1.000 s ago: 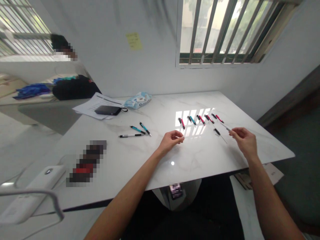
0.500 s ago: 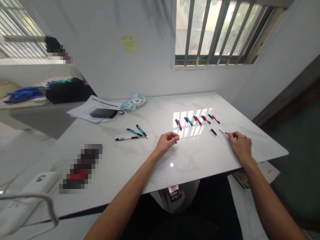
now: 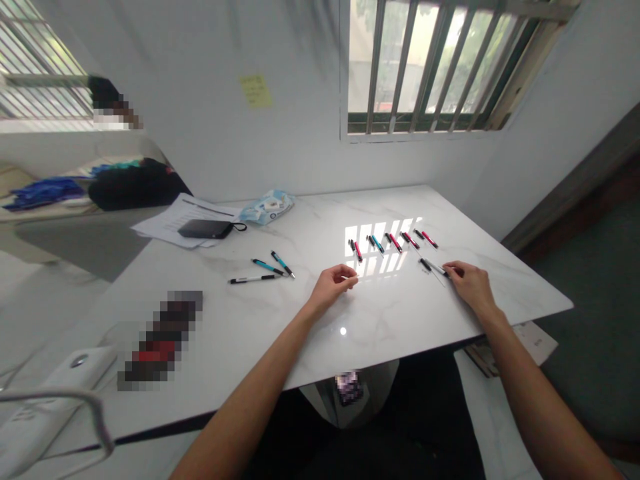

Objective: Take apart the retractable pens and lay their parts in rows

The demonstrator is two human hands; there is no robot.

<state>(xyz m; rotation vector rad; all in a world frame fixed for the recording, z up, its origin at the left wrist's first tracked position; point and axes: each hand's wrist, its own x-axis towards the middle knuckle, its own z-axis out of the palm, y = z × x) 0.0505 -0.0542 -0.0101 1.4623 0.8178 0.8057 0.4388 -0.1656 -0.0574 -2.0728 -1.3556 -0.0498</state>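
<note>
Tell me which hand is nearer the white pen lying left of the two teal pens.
Left. The left hand lies on the table to the right of the white pen; the right hand lies much farther right.

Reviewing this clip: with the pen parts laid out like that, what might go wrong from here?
The right hand rests its fingertips on a white pen piece beside a thin refill; a slip might roll either toward the table edge. The row of pen halves lies close behind, so a sweep may scatter it. The left hand is curled shut; any small part inside is hidden and may drop.
</note>
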